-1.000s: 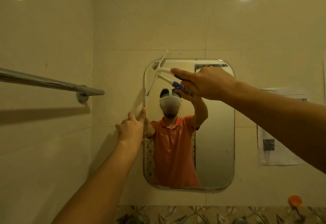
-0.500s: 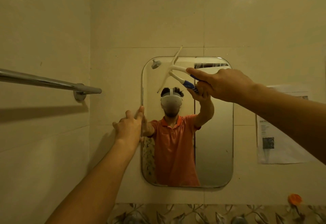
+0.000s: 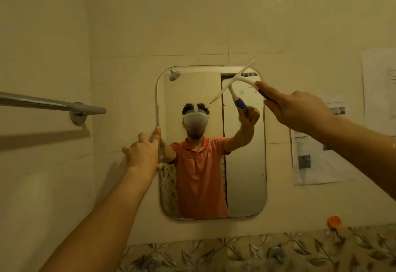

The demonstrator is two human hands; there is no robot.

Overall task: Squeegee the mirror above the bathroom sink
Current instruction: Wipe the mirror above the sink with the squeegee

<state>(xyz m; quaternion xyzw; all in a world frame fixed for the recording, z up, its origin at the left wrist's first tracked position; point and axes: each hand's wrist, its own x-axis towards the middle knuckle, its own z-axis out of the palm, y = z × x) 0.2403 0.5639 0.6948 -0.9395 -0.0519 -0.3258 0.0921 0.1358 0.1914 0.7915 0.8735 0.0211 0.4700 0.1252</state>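
Observation:
A rounded rectangular mirror (image 3: 246, 175) hangs on the tiled wall straight ahead. My right hand (image 3: 300, 111) grips the blue handle of a white squeegee (image 3: 246, 78), whose blade lies slanted against the glass at the mirror's top right corner. The handle's end is hidden in my fist. My left hand (image 3: 143, 153) rests with fingers spread on the mirror's left edge, about halfway up, holding nothing. The mirror reflects a person in an orange shirt and the squeegee.
A chrome towel bar (image 3: 53, 103) sticks out from the left wall at head height. A paper sheet (image 3: 312, 160) is stuck to the wall right of the mirror. An orange object (image 3: 333, 221) sits above the leaf-patterned tile strip (image 3: 235, 252) below.
My right hand has carried the squeegee from the mirror's top left across to its top right. My left hand has stayed on the left edge.

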